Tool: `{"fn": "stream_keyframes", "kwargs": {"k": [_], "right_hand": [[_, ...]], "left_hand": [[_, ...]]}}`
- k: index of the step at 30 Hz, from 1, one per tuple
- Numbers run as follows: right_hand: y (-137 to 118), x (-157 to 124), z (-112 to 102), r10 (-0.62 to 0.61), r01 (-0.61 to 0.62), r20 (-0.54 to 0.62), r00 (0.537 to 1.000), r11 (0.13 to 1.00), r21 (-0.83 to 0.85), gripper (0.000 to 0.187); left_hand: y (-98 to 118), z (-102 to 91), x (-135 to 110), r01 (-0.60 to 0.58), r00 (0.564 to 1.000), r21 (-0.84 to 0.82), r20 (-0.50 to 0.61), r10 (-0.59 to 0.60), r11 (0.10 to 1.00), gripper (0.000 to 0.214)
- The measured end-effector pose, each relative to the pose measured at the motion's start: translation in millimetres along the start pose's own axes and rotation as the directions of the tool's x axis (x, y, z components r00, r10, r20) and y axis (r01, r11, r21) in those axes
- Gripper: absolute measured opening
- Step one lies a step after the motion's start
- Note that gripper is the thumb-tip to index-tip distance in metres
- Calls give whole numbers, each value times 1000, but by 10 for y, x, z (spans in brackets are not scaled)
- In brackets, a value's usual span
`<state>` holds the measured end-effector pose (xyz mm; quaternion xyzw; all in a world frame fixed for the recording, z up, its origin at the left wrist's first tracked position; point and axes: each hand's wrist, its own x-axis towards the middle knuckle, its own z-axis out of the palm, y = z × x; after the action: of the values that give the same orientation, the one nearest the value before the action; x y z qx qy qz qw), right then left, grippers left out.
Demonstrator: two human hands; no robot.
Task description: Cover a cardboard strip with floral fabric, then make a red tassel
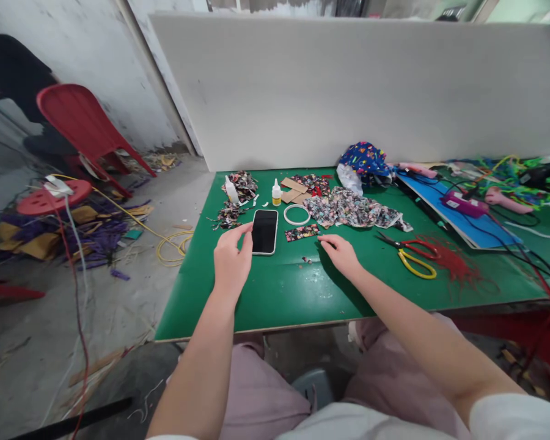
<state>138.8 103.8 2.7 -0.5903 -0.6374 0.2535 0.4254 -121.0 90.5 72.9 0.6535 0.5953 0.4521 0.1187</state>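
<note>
My left hand [231,256] rests on the green table [279,293], its fingers curled against the left edge of a black phone [264,231] that lies flat with a dark screen. My right hand [341,252] lies on the table to the right, fingers loosely bent and pointing left toward a small patterned fabric strip [302,232], with nothing visible in it. A white ring [297,214] sits just beyond the strip. A small glue bottle [277,193] with a yellow label stands behind the phone.
Patterned fabric scraps [352,208] and cardboard pieces [294,189] lie at the back. Red-and-yellow scissors [410,253] and red threads lie to the right, near a blue board [467,223] with cables. A white panel [348,85] backs the table. A red chair [82,125] stands on the left.
</note>
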Motion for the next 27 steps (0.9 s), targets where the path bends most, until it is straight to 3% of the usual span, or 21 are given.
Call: {"fn": "stream_keyframes", "kwargs": {"k": [5, 9, 12, 16, 19, 25, 27], "right_hand": [[-324, -301, 373, -81, 77, 184, 980, 997, 29, 24], [-616, -510, 651, -120, 96, 264, 957, 990, 101, 25], [-587, -490, 558, -73, 45, 219, 973, 991, 129, 32], [-305, -380, 273, 64, -64, 12, 998, 997, 50, 45], [-247, -437, 293, 43, -42, 37, 998, 999, -27, 41], [-724, -756, 918, -91, 102, 248, 964, 994, -29, 40], [-927, -778, 1145, -97, 63, 302, 948, 991, 119, 38]], "left_hand": [[15, -2, -10, 12, 1000, -15, 3, -12, 1000, 27], [38, -9, -22, 19, 1000, -14, 4, -19, 1000, 27], [10, -41, -38, 29, 1000, -6, -2, -29, 1000, 28], [-86, -120, -72, 57, 998, 20, -10, -57, 998, 30], [-129, -181, -98, 77, 997, 36, -18, -76, 996, 30], [-110, -249, -141, 87, 995, 14, -58, -86, 996, 29], [-157, -265, -171, 91, 991, -9, -93, -92, 996, 28]]}}
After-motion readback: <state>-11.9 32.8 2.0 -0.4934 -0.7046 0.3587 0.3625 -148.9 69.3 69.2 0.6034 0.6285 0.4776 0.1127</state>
